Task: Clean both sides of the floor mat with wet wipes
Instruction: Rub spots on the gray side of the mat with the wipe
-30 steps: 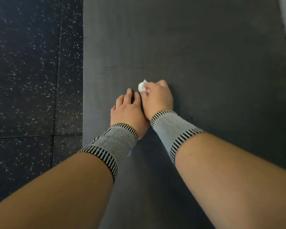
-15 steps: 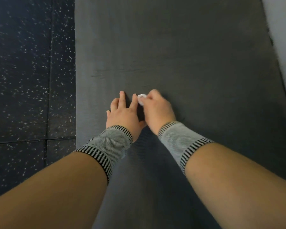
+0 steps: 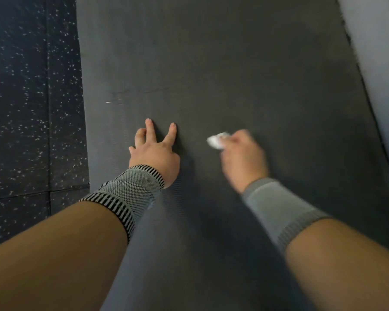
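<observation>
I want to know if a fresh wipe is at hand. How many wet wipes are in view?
1. The wet wipe is bunched in the right hand, over the floor mat. Others may lie outside the view.

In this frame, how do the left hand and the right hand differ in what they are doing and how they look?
The left hand rests on the floor mat with fingers spread and holds nothing; the right hand grips a white wet wipe. The left hand is sharp, the right hand motion-blurred. The left hand lies nearer the mat's left edge. Both wear grey knit wrist sleeves.
</observation>
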Demonstrator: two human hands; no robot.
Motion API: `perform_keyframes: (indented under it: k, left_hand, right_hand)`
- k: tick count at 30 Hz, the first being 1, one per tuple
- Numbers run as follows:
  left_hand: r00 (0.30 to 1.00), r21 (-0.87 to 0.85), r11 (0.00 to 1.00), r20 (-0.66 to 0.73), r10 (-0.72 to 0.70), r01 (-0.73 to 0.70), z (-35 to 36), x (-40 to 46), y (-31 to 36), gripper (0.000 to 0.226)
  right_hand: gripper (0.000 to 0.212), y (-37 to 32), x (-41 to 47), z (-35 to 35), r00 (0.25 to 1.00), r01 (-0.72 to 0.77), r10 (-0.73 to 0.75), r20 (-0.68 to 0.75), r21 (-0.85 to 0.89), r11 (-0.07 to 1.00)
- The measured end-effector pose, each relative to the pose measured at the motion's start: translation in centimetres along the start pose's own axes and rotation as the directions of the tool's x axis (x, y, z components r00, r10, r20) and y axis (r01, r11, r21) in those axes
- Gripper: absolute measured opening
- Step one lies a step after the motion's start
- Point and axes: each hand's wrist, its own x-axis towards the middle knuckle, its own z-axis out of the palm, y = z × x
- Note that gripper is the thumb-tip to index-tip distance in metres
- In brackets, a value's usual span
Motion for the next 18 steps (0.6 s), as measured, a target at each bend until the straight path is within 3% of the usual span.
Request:
perform_keyframes:
  k: [1,3,4,5,6,8,9,10,12,13,15,17,18]
  left_hand:
    - [1.000,0.010,1.000,-0.006,-0.004,0.004,0.1,0.0,0.2,0.067]
    - [1.000,0.033,0.999,-0.011,-0.019,0.020,0.3,0.0,0.4,0.067]
    - [1.000,0.042,0.999,-0.005,-0.027,0.027,0.3,0.0,0.6,0.068]
    - [0.999,0.048,0.998,0.000,-0.034,0.034,0.3,0.0,0.7,0.068]
    - [0.999,0.053,0.998,-0.002,-0.040,0.040,0.3,-0.1,0.8,0.067]
    - [0.999,0.061,0.997,-0.022,-0.043,0.044,0.1,-0.1,0.8,0.067]
    - [0.999,0.063,0.997,-0.026,-0.042,0.043,0.1,-0.1,0.8,0.067]
    - [0.999,0.065,0.997,-0.026,-0.043,0.044,0.1,-0.1,0.9,0.067]
    - [0.998,0.058,0.996,-0.021,-0.060,0.061,0.3,-0.1,1.2,0.069]
    - [0.997,0.054,0.996,-0.016,-0.077,0.077,0.4,-0.1,1.4,0.071]
    - [0.993,0.065,0.991,-0.006,-0.119,0.119,0.5,-0.2,2.3,0.077]
    - [0.992,0.103,0.986,-0.020,-0.127,0.129,0.3,-0.3,3.7,0.082]
    - [0.994,0.101,0.989,-0.033,-0.109,0.112,0.1,-0.2,4.6,0.083]
  right_hand:
    - [0.025,2.8,0.6,-1.5,0.987,-0.124,0.118,-0.109,-0.051,0.991]
    - [0.027,6.0,0.5,-3.2,0.877,-0.410,0.401,-0.265,0.024,0.912]
    - [0.025,5.2,-0.2,-2.9,0.847,-0.471,0.477,-0.236,0.084,0.878]
    - [0.018,3.4,-1.0,-1.7,0.865,-0.466,0.478,-0.154,0.106,0.878]
    - [0.012,0.9,-2.2,-0.6,0.913,-0.396,0.405,-0.042,0.147,0.907]
    - [0.028,-2.8,-4.9,2.1,0.988,-0.070,0.040,0.151,0.199,0.978]
    - [0.029,-2.9,-5.7,2.5,0.979,0.139,-0.152,0.135,0.104,0.985]
    - [0.023,-1.9,-5.4,1.4,0.970,0.191,-0.193,0.148,0.028,0.981]
    - [0.020,3.1,-3.7,-0.7,0.999,0.014,-0.013,0.044,-0.036,0.999]
    - [0.024,5.9,-2.7,-2.4,0.989,-0.117,0.110,-0.101,-0.062,0.991]
    - [0.025,9.5,-1.5,-4.6,0.870,-0.423,0.414,-0.267,0.025,0.906]
    - [0.018,7.9,-1.1,-3.6,0.775,-0.584,0.596,-0.210,0.126,0.802]
    - [0.019,5.3,-1.2,-2.6,0.807,-0.557,0.578,-0.116,0.175,0.812]
